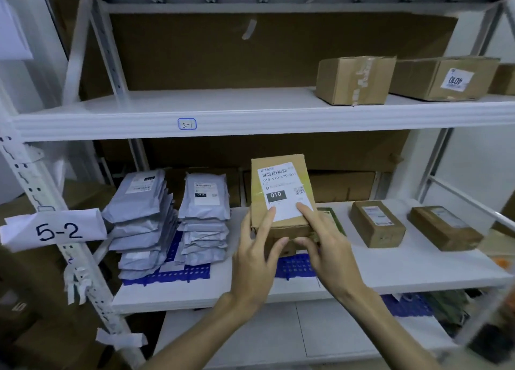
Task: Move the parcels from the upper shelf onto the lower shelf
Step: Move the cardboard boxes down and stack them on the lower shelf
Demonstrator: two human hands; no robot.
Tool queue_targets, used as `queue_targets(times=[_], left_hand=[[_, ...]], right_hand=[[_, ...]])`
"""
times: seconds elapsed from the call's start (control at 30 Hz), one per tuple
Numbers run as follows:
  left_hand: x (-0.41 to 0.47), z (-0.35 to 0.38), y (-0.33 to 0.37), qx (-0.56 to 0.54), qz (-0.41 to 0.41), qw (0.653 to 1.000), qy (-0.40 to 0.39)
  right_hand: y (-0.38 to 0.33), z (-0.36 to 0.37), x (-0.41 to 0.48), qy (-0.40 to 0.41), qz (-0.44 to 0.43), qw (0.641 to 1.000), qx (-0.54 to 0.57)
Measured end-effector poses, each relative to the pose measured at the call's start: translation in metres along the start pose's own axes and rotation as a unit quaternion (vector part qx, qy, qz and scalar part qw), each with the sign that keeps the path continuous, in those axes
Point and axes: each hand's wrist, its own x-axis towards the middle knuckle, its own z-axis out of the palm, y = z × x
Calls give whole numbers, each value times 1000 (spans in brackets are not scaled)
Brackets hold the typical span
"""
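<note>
A brown cardboard parcel [281, 174] with a white label marked 010 is over the lower shelf [418, 263], its top face tilted toward me. My left hand [256, 261] grips its left and front side. My right hand [326, 244] holds its right side, with fingers on the label and on the front edge. On the upper shelf [195, 107] two cardboard boxes stand at the right: a plain taped one [354, 79] and one labelled 4010 [443, 78]. I cannot tell whether the held parcel rests on the shelf.
Two stacks of grey mailer bags [142, 219] [204, 219] sit on a blue mat [184, 275] at the shelf's left. Two small brown boxes [376, 223] [446, 227] lie to the right. A paper tag reading 5-2 [55, 230] hangs on the left upright.
</note>
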Motion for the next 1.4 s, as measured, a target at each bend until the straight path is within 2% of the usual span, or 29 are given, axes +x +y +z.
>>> queue_targets(times=[0.37,0.5,0.7,0.9,1.07,1.4], left_hand=[[43,106,-45,34,-71,996,-42],[58,122,-63,29,-80,995,-54],[79,145,-103,57,-111,990,-71],[91,160,-149,83,-128,983,-102],[91,173,-186,64,-124,983,-123],[77,188,-230,65,-158,968,-182]], right_hand=[[129,19,61,-72,31,997,23],[151,30,80,-95,30,994,47],[179,55,117,-157,67,985,23],[203,92,137,-172,91,980,37],[221,120,143,-162,87,983,20],[242,161,135,-199,151,967,42]])
